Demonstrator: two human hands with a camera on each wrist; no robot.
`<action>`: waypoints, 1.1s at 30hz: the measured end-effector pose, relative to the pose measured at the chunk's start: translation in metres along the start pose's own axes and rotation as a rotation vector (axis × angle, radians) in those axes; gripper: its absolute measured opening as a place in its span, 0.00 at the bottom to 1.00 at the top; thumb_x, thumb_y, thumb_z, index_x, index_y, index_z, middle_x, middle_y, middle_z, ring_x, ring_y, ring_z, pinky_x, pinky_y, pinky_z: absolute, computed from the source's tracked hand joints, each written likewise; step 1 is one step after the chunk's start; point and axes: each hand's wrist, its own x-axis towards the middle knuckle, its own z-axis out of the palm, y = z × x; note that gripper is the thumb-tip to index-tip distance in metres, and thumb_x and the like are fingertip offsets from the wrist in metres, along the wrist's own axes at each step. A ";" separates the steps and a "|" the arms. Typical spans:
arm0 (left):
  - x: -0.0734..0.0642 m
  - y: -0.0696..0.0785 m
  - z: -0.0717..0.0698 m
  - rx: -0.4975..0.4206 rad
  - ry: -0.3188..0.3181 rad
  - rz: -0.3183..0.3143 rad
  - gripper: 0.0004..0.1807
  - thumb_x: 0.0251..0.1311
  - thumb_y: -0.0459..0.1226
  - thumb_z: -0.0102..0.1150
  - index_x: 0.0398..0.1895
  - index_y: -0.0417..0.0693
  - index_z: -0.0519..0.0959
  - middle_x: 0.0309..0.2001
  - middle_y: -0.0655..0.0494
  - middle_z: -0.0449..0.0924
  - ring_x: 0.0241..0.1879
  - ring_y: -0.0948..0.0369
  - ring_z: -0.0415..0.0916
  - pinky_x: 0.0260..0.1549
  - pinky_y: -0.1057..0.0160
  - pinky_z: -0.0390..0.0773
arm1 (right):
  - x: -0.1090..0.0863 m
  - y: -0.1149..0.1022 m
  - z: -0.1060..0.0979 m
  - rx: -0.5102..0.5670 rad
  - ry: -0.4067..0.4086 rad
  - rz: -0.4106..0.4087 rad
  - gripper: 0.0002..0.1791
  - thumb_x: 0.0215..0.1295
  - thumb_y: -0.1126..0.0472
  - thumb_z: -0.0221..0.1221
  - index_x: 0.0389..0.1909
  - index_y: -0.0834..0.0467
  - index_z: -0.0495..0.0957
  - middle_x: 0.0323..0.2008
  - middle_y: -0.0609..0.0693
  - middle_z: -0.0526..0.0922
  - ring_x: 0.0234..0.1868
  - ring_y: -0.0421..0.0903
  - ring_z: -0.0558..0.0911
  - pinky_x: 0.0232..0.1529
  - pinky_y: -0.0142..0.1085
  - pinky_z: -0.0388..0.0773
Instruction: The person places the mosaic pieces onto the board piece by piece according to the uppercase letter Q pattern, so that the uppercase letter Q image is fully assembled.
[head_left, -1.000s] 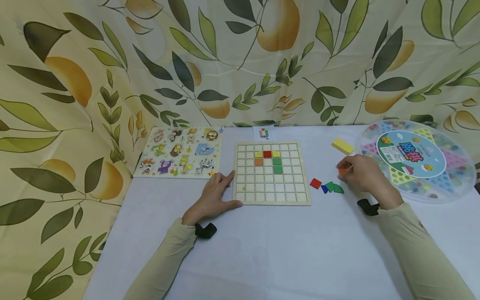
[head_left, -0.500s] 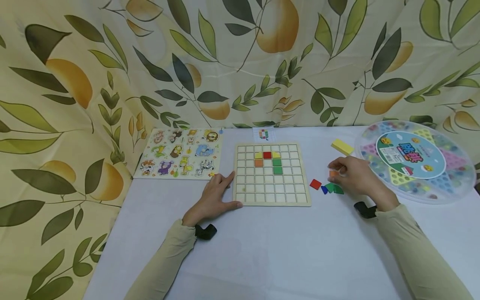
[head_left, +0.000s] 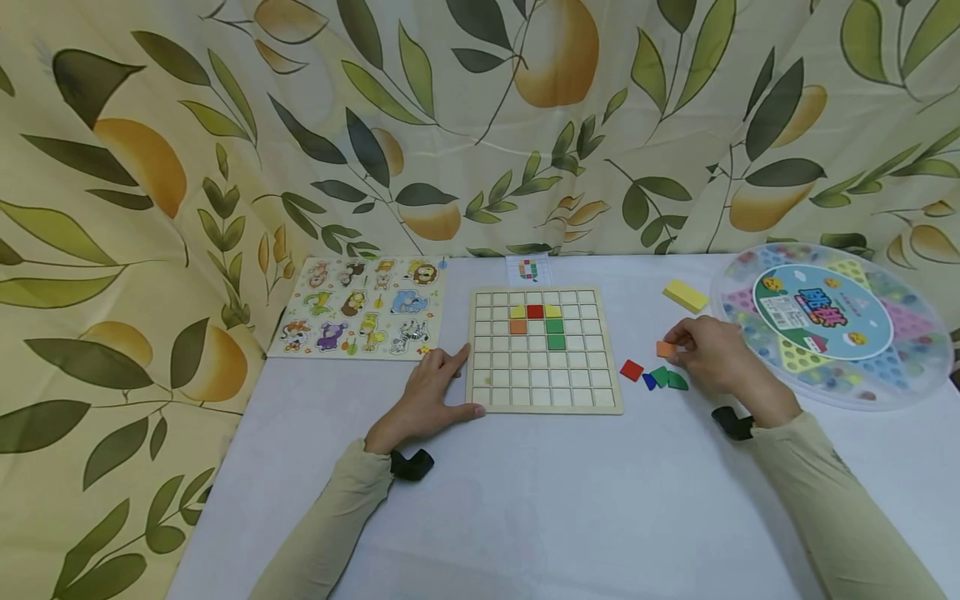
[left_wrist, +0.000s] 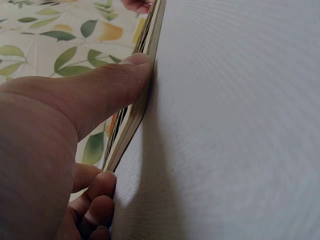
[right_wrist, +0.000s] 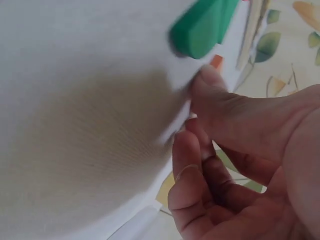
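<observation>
A wooden grid board lies mid-table with red, yellow, orange and green pieces in its upper cells. My left hand rests at its near left corner, thumb against the near edge and forefinger against the left edge. In the left wrist view the thumb of the left hand presses on the board's side. My right hand pinches an orange block low over the cloth. Close by lie a red square, a blue piece and green pieces, one seen large in the right wrist view.
A small pattern card lies behind the board. An animal puzzle board is at the left. Yellow blocks sit beyond the right hand, beside a round clear game box. A leaf-print curtain stands behind the table.
My right hand has shifted the orange block left, towards the red, blue and green pieces, and more of the block now shows past the fingertips. The left hand has stayed at the board.
</observation>
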 end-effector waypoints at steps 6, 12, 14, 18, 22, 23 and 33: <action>-0.001 -0.002 0.001 0.001 0.000 0.001 0.57 0.58 0.52 0.79 0.85 0.45 0.57 0.46 0.53 0.66 0.44 0.60 0.57 0.45 0.60 0.57 | 0.002 -0.002 0.005 0.012 0.007 -0.016 0.16 0.74 0.64 0.64 0.55 0.70 0.78 0.48 0.66 0.82 0.46 0.58 0.77 0.49 0.50 0.78; -0.002 -0.002 0.002 -0.002 0.004 0.001 0.57 0.58 0.52 0.79 0.85 0.45 0.56 0.46 0.53 0.66 0.44 0.59 0.57 0.45 0.60 0.57 | 0.006 -0.012 0.008 0.070 0.091 -0.096 0.14 0.74 0.65 0.64 0.56 0.68 0.81 0.48 0.64 0.86 0.45 0.55 0.81 0.44 0.38 0.78; -0.001 -0.002 0.002 -0.004 0.005 0.002 0.57 0.58 0.52 0.78 0.85 0.45 0.56 0.46 0.53 0.66 0.44 0.59 0.57 0.44 0.60 0.57 | 0.008 -0.017 0.009 0.086 0.129 -0.140 0.13 0.73 0.67 0.65 0.55 0.67 0.82 0.47 0.63 0.87 0.44 0.54 0.81 0.40 0.33 0.76; -0.001 -0.002 0.001 -0.011 0.002 -0.001 0.58 0.58 0.52 0.79 0.85 0.45 0.56 0.46 0.53 0.66 0.44 0.59 0.57 0.45 0.60 0.57 | 0.013 -0.029 0.014 0.144 0.167 -0.195 0.13 0.73 0.66 0.66 0.54 0.65 0.84 0.48 0.62 0.88 0.43 0.54 0.82 0.36 0.29 0.75; 0.000 -0.003 0.002 -0.003 0.007 0.004 0.58 0.58 0.52 0.79 0.85 0.44 0.56 0.46 0.53 0.65 0.44 0.59 0.57 0.45 0.60 0.57 | 0.020 -0.040 0.021 0.182 0.158 -0.208 0.14 0.73 0.64 0.66 0.55 0.64 0.84 0.49 0.61 0.87 0.42 0.53 0.82 0.35 0.29 0.76; 0.000 -0.003 0.002 0.001 0.008 0.007 0.57 0.58 0.52 0.79 0.85 0.44 0.56 0.46 0.53 0.65 0.44 0.59 0.57 0.45 0.60 0.57 | 0.022 -0.042 0.023 0.187 0.153 -0.211 0.14 0.73 0.64 0.66 0.56 0.64 0.83 0.48 0.61 0.87 0.42 0.52 0.82 0.36 0.30 0.77; 0.002 -0.005 0.003 0.018 0.007 -0.001 0.57 0.59 0.52 0.78 0.85 0.46 0.56 0.46 0.52 0.65 0.44 0.58 0.58 0.45 0.60 0.57 | 0.040 -0.078 0.040 0.261 0.107 -0.277 0.14 0.74 0.60 0.67 0.54 0.63 0.84 0.47 0.58 0.88 0.44 0.50 0.82 0.41 0.31 0.76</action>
